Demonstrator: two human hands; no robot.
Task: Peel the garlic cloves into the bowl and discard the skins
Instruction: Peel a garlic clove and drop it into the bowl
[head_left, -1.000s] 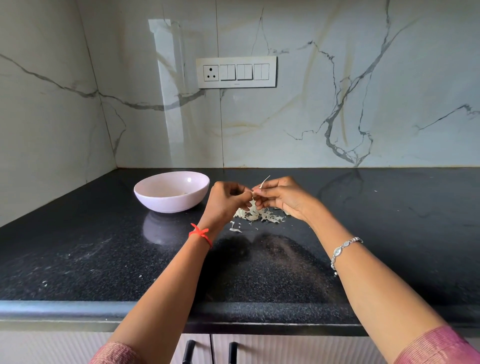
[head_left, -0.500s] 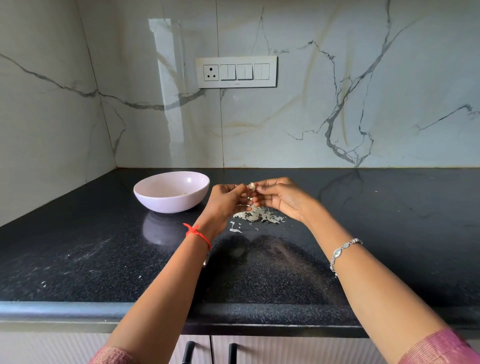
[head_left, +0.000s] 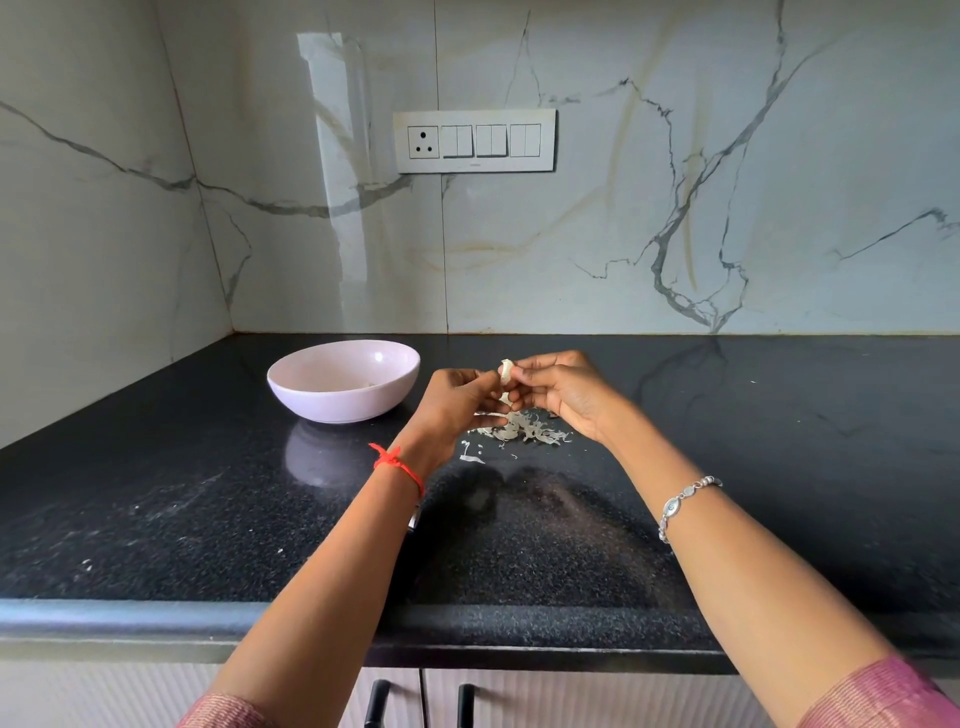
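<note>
White garlic clove (head_left: 506, 371) is pinched btwn fingertips of left hand (head_left: 457, 401) & right hand (head_left: 565, 392), just above the skins (head_left: 524, 432) piled on the black counter (head_left: 779, 467). Bowl (head_left: 337, 408) is set nearby, left; what's inside can't be told. Skins not yet thrown out; peeling prob. unfinished.
</note>
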